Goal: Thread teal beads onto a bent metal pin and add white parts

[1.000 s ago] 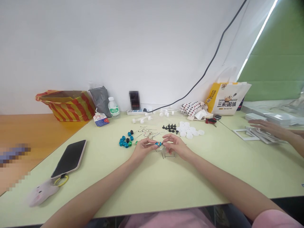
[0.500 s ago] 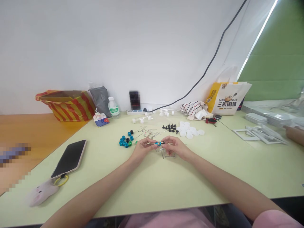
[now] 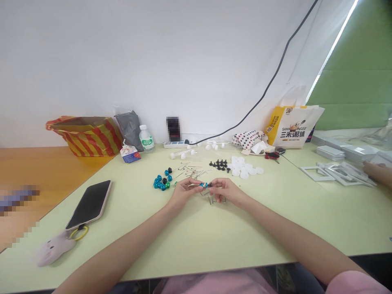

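Observation:
My left hand is closed in a pinch on a small shiny blue knob-like part. Facing it, my right hand grips a small black part between thumb and fingers, in line with the blue one and seemingly touching it. Fingertips hide much of both pieces. Thin bent metal rods lie on the table just under my right fingers. Several blue knobs with a few black and green ones sit left of my left hand. Beyond my hands are metal pins, black screw-like pieces and white discs.
A phone with a plush charm lies at left. A bottle, striped bag, power strip and paper bag line the wall. At right, another person's hand is beside white frames.
My right fingers have shifted slightly around the black part; my left hand stays nearly still. At right, the other person's hand has moved a little and a white piece now shows by it.

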Demonstrator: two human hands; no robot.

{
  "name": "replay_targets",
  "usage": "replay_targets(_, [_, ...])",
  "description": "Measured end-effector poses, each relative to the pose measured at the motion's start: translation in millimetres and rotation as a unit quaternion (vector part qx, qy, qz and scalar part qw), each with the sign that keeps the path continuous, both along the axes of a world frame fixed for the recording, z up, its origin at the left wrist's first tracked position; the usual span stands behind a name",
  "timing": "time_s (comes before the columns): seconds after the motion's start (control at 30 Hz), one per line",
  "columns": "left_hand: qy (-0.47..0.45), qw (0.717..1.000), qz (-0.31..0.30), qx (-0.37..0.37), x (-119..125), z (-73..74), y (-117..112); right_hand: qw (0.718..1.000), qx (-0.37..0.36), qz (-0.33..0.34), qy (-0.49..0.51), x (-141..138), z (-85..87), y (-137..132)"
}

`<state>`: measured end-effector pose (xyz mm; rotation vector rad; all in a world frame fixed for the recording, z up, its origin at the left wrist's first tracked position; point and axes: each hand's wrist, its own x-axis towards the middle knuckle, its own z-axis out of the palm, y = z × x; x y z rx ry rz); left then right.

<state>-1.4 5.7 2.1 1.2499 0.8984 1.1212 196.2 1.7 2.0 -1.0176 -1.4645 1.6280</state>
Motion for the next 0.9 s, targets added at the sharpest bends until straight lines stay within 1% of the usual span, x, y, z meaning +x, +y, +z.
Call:
replay_targets(0.17, [-0.004,1.000,-0.001,0.002,0.1,0.7,-0.4,0.999,-0.027,0.016,-0.011,-1.3,-1.6,0.4])
replay_targets(0.27, [-0.005,1.000,0.001,-0.001,0.1,1.3,-0.9,0.999,-0.035,0.002,-0.009,-1.4,-1.2,0.5])
replay_targets(0.33, [-0.006,1.000,0.004,-0.003,0.3,1.8,-1.2,1.000,-0.023,-0.010,0.001,-0.8,0.7,0.2])
replay_targets(0.53, [-0.010,1.000,0.014,-0.001,1.7,3.8,-2.8,0.998,0.051,-0.033,0.021,1.5,4.8,-1.0])
replay_targets(0.73, [-0.010,1.000,0.010,-0.002,2.5,5.3,-4.5,0.998,0.053,-0.032,0.025,0.9,3.3,-0.7])
replay_targets(0.9, [-0.018,1.000,0.002,-0.003,2.1,2.9,-2.9,0.998,0.050,-0.020,0.026,0.4,4.0,-0.8])
